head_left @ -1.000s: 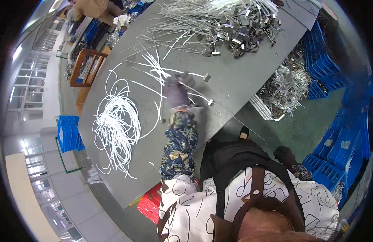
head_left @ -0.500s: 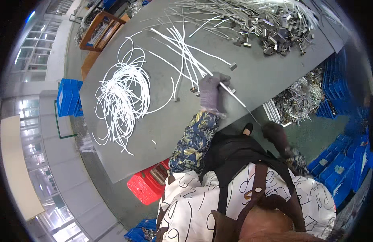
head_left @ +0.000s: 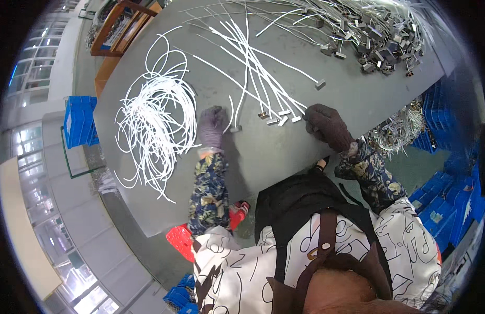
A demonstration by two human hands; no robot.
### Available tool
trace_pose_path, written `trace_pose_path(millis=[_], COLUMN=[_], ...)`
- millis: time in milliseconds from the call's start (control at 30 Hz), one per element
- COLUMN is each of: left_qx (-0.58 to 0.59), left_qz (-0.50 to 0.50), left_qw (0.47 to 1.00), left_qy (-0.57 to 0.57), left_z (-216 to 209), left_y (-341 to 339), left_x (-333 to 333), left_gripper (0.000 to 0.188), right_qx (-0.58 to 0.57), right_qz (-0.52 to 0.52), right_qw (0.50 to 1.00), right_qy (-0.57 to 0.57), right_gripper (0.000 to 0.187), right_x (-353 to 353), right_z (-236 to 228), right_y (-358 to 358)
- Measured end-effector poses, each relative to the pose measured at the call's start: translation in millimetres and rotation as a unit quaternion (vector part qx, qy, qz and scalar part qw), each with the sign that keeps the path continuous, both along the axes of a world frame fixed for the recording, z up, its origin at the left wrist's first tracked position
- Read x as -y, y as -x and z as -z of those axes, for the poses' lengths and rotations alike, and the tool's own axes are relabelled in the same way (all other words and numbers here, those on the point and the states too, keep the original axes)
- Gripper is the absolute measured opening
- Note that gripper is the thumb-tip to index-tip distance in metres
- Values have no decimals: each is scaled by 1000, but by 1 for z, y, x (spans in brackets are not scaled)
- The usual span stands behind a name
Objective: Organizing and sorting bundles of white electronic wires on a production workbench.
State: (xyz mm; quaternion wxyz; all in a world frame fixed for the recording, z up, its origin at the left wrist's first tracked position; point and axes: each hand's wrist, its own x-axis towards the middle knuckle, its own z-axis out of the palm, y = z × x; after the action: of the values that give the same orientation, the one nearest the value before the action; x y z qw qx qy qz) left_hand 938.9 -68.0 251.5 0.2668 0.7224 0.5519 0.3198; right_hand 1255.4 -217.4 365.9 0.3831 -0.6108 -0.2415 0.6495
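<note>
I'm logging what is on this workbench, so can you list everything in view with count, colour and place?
table: one, grey, fills the middle of the view
loose coil of cables: one tangle, white, on the table's left part
straight cables with small metal end pieces: a fanned bunch, too many to count, white, centre of the table
heap of cables with metal connectors: one, silver-grey, far right of the table
crates: several, blue, on the floor left and right of the table
stool: one, red, under the near table edge
left hand: gloved, purple-grey, beside a cable end
right hand: gloved, dark, at the cable ends
</note>
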Motion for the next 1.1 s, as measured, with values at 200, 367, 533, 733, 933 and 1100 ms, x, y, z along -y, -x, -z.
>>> trace_pose_path(millis=[200, 367, 533, 733, 933, 1100], left_qx=[-241, -283, 256, 541, 520, 560], left_qz=[281, 254, -108, -204, -150, -125], left_qw=[906, 922, 948, 798, 721, 683], left_qy=[-206, -79, 158, 172, 433, 452], left_z=[-18, 8, 24, -35, -39, -80], left_y=[-26, 15, 96, 119, -36, -119], left_x=[-33, -32, -64, -105, 14, 46], left_gripper=[20, 16, 23, 19, 20, 9], right_qx=[296, 178, 188, 204, 620, 551], right_qz=[-131, -140, -125, -129, -1, -5], right_qw=[792, 911, 892, 970, 774, 818], right_qy=[-518, -345, -392, 13, -126, -169], right_gripper=[11, 19, 14, 53, 51, 45], right_x=[-16, -10, -14, -23, -65, -77], right_z=[66, 45, 61, 4, 24, 73], right_y=[-14, -9, -5, -16, -91, -136])
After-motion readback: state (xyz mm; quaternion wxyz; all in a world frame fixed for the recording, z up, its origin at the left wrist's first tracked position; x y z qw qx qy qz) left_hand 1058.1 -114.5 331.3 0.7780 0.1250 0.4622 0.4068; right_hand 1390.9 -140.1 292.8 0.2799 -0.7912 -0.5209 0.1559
